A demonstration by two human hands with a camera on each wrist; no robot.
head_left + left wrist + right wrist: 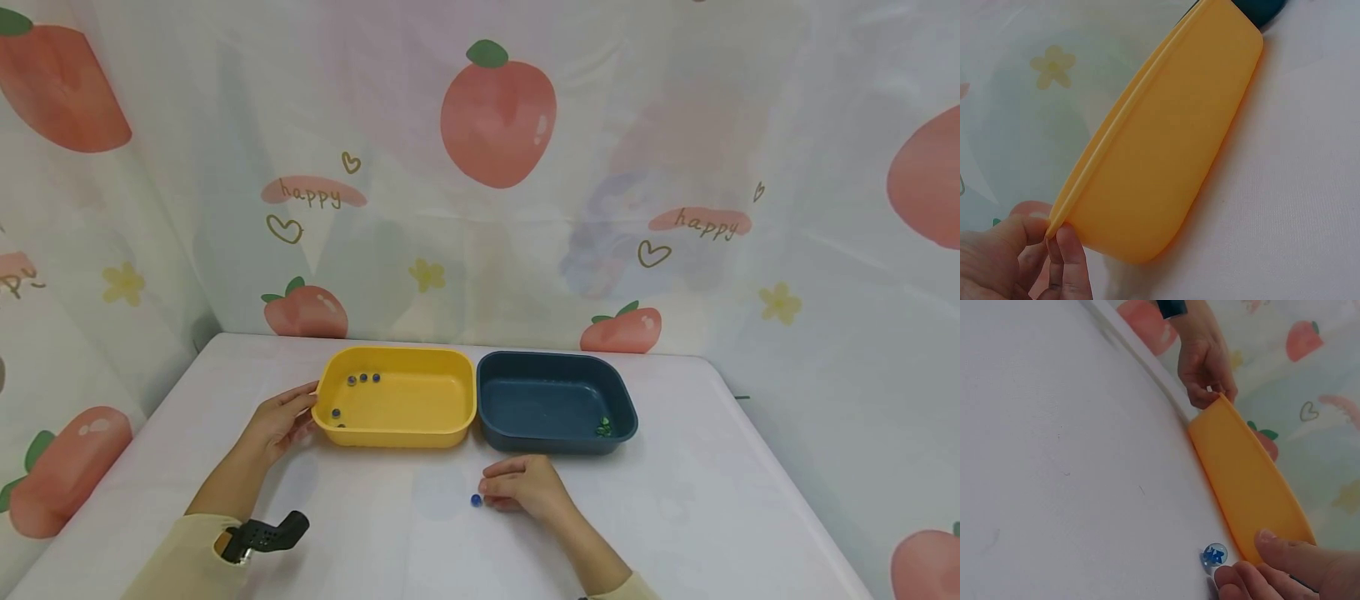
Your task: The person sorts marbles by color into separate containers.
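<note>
My left hand pinches the rim at the left end of a yellow plastic tub, thumb above and fingers below in the left wrist view. Inside that tub lie several blue marbles along its left side. In front of the tubs, low over the white tabletop, is my right hand, with nothing held. A clear glass marble with a blue swirl lies on the table just beyond its fingertips; the thumb is spread apart from the fingers. Whether the fingertips touch the marble I cannot tell.
A dark blue tub stands against the yellow one's right side, with small green marbles in its near right corner. Behind the white table hangs a fruit-printed curtain, which also runs along both sides.
</note>
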